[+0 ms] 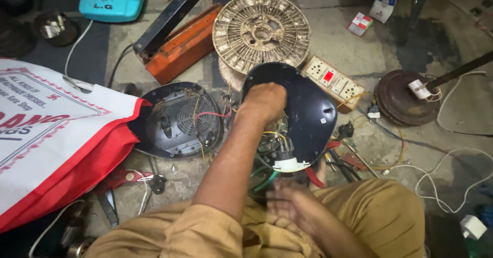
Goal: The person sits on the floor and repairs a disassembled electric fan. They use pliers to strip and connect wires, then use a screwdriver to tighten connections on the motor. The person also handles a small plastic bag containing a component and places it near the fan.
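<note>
The left hand (264,101) grips the top of the dark shell (303,117), standing it up on the floor (354,58) so its wires show. The right hand (295,206) is blurry below, fingers spread, holding nothing.

Two small cartons (382,4) top right; red-and-white printed bag (51,135) at left.

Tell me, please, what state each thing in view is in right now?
Black appliance shell: opened, tilted up, wiring exposed.
Black base plate: detached, lying flat beside it, wires attached.
Left hand: gripping the shell's upper edge.
Right hand: blurred, open, below the shell.
Round slotted disc: dirty, lying flat.
Socket board: lying on the floor.
</note>
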